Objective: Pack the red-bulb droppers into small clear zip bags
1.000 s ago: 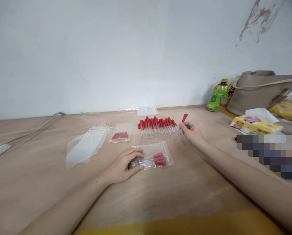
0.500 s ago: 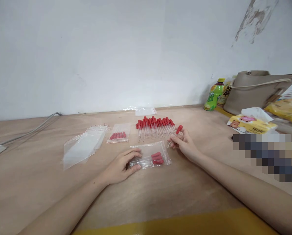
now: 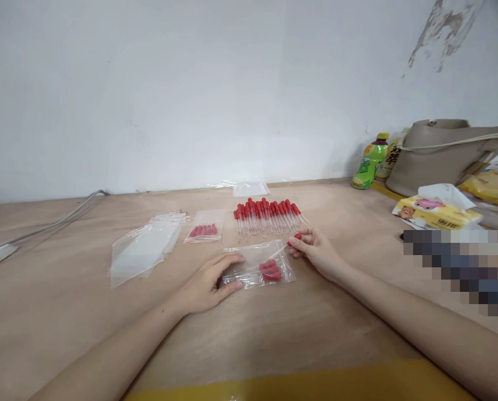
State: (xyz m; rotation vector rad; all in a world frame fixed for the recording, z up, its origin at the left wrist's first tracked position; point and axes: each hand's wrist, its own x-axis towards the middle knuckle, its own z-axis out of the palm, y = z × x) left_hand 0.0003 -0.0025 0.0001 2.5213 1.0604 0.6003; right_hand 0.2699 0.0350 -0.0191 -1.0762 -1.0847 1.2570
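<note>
The right hand point(image 3: 315, 253) pinches 1 dropper point(image 3: 294, 240) by its red bulb, fingers narrowed on it, the stem slanting left across the mouth of the near bag point(image 3: 251, 252); whether the tip is inside, I cannot tell. The left hand point(image 3: 209, 283) lies with thumb and fingers spread wide, pressing on the other end of that bag, which contains 3 bagged droppers point(image 3: 270, 270), bulbs towards the right hand. Beyond the left hand is 1 filled bag point(image 3: 221, 218) with 5 red bulbs point(image 3: 204, 230) showing. Left of that hand, the spare bags point(image 3: 146, 239) overlap too closely to count. Ahead of both hands, the loose droppers point(image 3: 267, 214) make 1 row, well over 12, too crowded for an exact number; behind it lies 1 flat bag point(image 3: 249, 190). Far right of the right hand are 2 bottles point(image 3: 369, 167), 1 handbag point(image 3: 428, 156) and 1 tissue pack point(image 3: 432, 217). Compared with 1.0 s ago, the right hand has come back from the row's right end to the near bag, and the dropper, then bulb up, is now tipped low. The left hand keeps its place, and the near bag's count stays at 3.
</note>
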